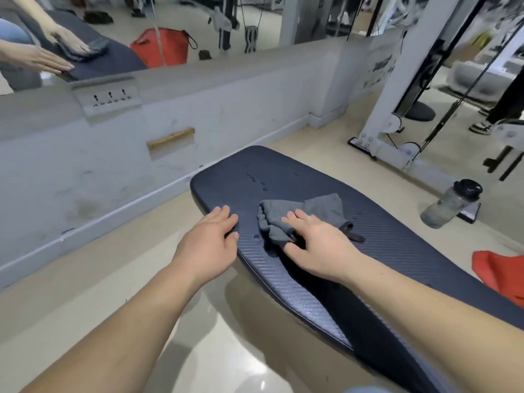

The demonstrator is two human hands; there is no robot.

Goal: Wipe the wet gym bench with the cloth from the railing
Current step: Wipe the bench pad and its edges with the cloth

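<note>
Two hands: both laid on the dark padded surface (pixel 397 251); bare forearms reach in from below
Wall (pixel 85 165): grey, at the left; a socket plate (pixel 109 96) on it; a mirror (pixel 175 12) above
Left hand (pixel 211 236): fingers straight and together, flat on the surface's left edge; holding nothing
Water drops (pixel 259 184): on the surface beyond the hands, toward its rounded end
Cloth (pixel 320 207): grey, crumpled; lying on the surface just right of the left hand
Right hand (pixel 314 245): fingers stretched out, pressing on the cloth's near part; not curled round it
Bottle (pixel 450 204): clear, dark lid; on the floor right of the surface
Red bag (pixel 496 273): far right, beside the surface
</note>
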